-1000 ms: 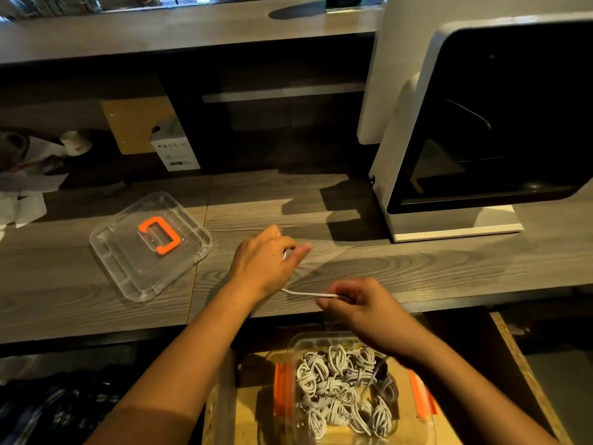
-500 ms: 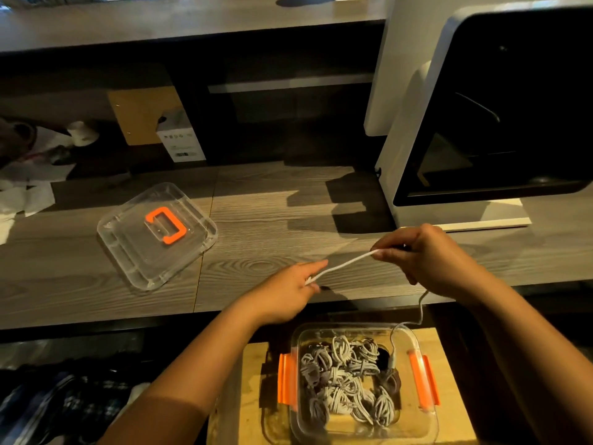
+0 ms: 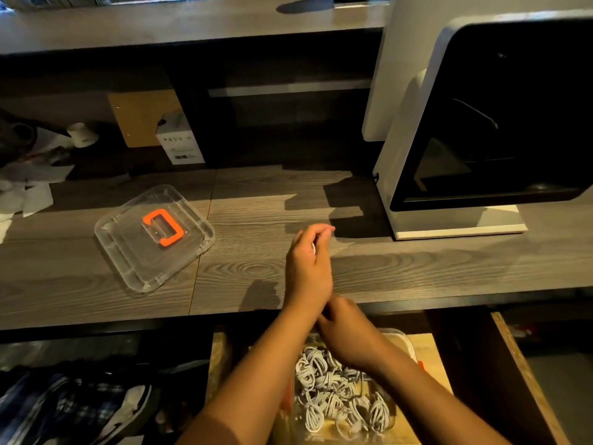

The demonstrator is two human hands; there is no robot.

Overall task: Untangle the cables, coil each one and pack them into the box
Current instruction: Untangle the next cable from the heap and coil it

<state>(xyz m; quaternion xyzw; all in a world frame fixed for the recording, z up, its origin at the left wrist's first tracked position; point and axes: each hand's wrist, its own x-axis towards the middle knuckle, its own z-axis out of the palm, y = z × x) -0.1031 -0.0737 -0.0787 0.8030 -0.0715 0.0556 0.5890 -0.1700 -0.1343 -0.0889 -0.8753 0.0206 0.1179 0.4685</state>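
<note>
Two hands working close at counter [image 3: 417, 268] edge: left hand [image 3: 306, 268] fingers [image 3: 321, 231] pinching thin white cable [image 3: 313, 248]; right hand [image 3: 348, 330] curling by left wrist, hold unclear. Below, coiled cables [image 3: 324, 380] filling box [image 3: 406, 343]. Cable seeming light, limp; gripping near end probably working best.

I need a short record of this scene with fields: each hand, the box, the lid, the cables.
left hand: above the desk, fingers pinching a white cable
right hand: low, beside the left wrist, over the box; grip hidden
box: clear, open, below the desk edge
coiled cables: many, white, inside the box
lid: clear, orange handle, flat on the desk, left of the hands
</note>
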